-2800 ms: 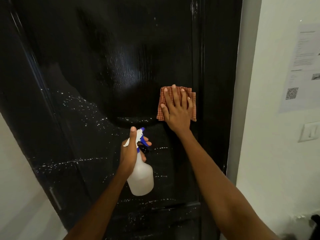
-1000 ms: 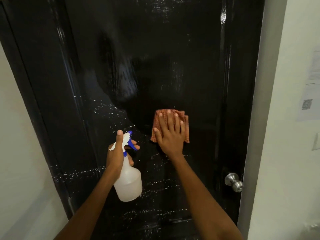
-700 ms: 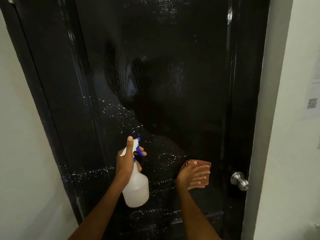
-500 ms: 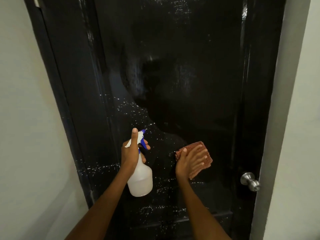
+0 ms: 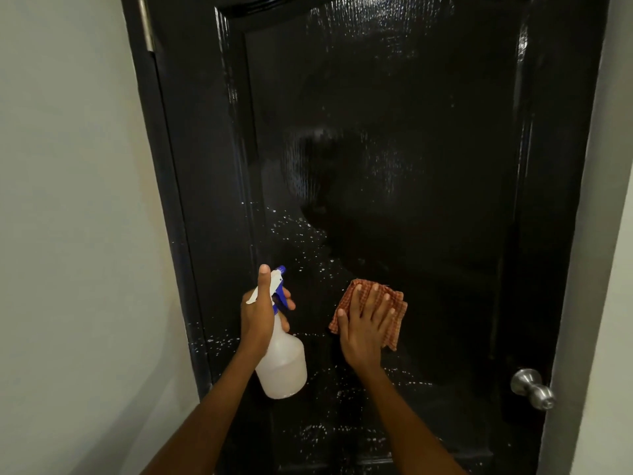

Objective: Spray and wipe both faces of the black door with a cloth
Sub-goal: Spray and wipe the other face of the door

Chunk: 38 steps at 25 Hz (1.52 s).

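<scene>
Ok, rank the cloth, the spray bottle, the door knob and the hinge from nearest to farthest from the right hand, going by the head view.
1. cloth: directly under the right hand, pressed to the door.
2. spray bottle: to its left, gripped by the left hand.
3. door knob: lower right, at the door's edge.
4. hinge: far upper left, on the door's other edge.

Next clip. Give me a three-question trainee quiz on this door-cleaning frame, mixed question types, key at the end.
1. True or false: the right hand presses the cloth flat against the black door.
2. What does the left hand grip? A) spray bottle B) door knob C) cloth
3. Fill in: white droplets remain mostly on the door's ____ half.

Key: 1 true; 2 A; 3 lower.
</scene>
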Each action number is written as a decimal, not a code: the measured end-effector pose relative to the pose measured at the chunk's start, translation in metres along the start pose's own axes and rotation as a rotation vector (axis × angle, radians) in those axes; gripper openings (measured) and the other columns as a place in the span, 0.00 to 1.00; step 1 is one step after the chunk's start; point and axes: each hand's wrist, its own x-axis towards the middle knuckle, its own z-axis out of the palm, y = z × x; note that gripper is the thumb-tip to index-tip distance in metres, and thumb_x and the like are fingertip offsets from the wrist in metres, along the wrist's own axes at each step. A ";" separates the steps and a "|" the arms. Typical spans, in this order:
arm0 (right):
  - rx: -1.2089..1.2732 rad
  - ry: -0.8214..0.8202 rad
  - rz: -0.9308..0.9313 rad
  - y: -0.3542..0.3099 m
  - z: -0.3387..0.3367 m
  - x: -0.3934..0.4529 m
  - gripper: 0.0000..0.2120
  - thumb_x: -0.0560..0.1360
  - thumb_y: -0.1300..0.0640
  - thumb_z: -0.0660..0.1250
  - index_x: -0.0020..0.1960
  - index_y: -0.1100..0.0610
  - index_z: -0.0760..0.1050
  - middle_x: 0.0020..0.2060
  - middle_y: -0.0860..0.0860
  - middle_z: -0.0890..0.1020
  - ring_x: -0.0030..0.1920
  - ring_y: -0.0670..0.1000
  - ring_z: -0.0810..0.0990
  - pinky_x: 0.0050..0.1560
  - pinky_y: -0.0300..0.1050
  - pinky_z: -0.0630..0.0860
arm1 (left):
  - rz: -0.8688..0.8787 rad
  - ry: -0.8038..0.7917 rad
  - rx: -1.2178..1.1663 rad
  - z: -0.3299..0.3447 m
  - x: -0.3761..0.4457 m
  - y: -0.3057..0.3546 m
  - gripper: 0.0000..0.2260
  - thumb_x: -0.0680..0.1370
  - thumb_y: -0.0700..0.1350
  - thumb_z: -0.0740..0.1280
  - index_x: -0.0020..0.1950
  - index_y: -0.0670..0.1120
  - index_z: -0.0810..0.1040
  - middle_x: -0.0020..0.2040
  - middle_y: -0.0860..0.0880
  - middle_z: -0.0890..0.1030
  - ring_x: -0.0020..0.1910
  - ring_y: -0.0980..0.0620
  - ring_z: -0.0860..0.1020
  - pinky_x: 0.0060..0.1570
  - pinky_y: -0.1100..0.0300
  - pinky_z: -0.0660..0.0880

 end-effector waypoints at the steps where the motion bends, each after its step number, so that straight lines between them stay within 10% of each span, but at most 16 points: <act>1: -0.012 0.006 0.010 -0.001 0.000 0.000 0.33 0.81 0.34 0.36 0.78 0.44 0.23 0.77 0.53 0.24 0.77 0.58 0.24 0.72 0.58 0.20 | -0.005 0.005 -0.007 -0.004 0.002 -0.001 0.32 0.75 0.67 0.55 0.45 0.37 0.79 0.36 0.39 0.81 0.23 0.49 0.76 0.21 0.60 0.72; 12: -0.070 0.123 -0.030 -0.011 0.001 0.004 0.32 0.84 0.38 0.40 0.82 0.48 0.34 0.81 0.55 0.33 0.80 0.61 0.30 0.76 0.62 0.29 | -0.065 0.030 0.068 -0.025 -0.005 -0.017 0.30 0.76 0.65 0.57 0.47 0.38 0.80 0.41 0.38 0.83 0.26 0.48 0.78 0.22 0.59 0.74; 20: -0.386 0.185 -0.695 -0.097 -0.056 0.093 0.32 0.85 0.39 0.50 0.84 0.46 0.43 0.83 0.51 0.41 0.82 0.57 0.40 0.80 0.57 0.35 | -0.019 0.205 0.026 -0.038 -0.006 -0.003 0.32 0.76 0.67 0.55 0.51 0.39 0.80 0.42 0.41 0.85 0.27 0.46 0.77 0.24 0.59 0.75; 29: 0.225 0.563 0.434 -0.014 -0.066 0.062 0.35 0.85 0.38 0.47 0.80 0.45 0.28 0.83 0.53 0.39 0.82 0.59 0.41 0.79 0.67 0.46 | -0.010 0.122 0.015 -0.027 -0.006 0.001 0.34 0.75 0.67 0.55 0.52 0.37 0.80 0.44 0.40 0.85 0.25 0.48 0.76 0.24 0.60 0.75; 32: 0.372 0.503 0.514 -0.048 -0.044 0.051 0.34 0.85 0.37 0.43 0.81 0.47 0.28 0.81 0.53 0.34 0.81 0.59 0.35 0.78 0.69 0.40 | -0.030 0.098 0.027 -0.034 -0.018 -0.011 0.33 0.75 0.67 0.55 0.51 0.37 0.80 0.44 0.40 0.85 0.25 0.48 0.76 0.24 0.59 0.75; 35: 0.130 0.334 0.152 -0.083 -0.024 0.052 0.33 0.85 0.38 0.44 0.82 0.48 0.33 0.80 0.53 0.31 0.80 0.60 0.32 0.76 0.64 0.28 | -0.029 0.124 0.055 -0.045 -0.023 -0.018 0.34 0.76 0.67 0.53 0.51 0.36 0.81 0.43 0.40 0.85 0.27 0.47 0.77 0.23 0.60 0.74; 38: -0.263 0.199 -0.554 -0.063 -0.012 0.050 0.31 0.85 0.39 0.48 0.84 0.45 0.43 0.82 0.52 0.40 0.82 0.59 0.39 0.79 0.65 0.41 | -0.046 0.141 0.084 -0.048 -0.023 -0.022 0.35 0.76 0.67 0.52 0.51 0.37 0.81 0.44 0.41 0.85 0.28 0.46 0.77 0.24 0.58 0.74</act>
